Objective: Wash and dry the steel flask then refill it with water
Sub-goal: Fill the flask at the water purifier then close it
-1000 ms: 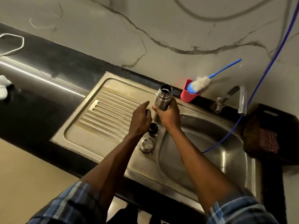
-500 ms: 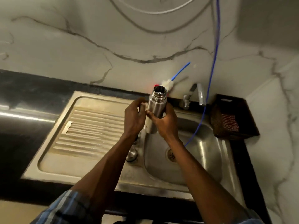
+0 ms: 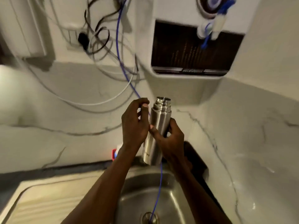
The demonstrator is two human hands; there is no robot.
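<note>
The steel flask (image 3: 159, 125) is open-topped, without a cap, and held upright in the air above the sink (image 3: 178, 199). My right hand (image 3: 170, 143) is wrapped around its lower middle from the right. My left hand (image 3: 134, 125) lies against the flask's left side with curled fingers; whether it grips the flask is unclear. A white wall-mounted water purifier (image 3: 191, 50) hangs above and to the right, its white tap (image 3: 205, 32) well above the flask's mouth.
A thin blue tube (image 3: 159, 188) runs down the wall, passes behind my hands and ends at the sink drain (image 3: 149, 218). Loose cables (image 3: 97, 42) hang on the wall at the left. A red cup (image 3: 114, 153) and a dark basket (image 3: 197, 159) flank the sink's back edge.
The flask has been lifted from the sink edge up toward the wall purifier. My view has tilted upward, so the drainboard and the caps on it have left the frame.
</note>
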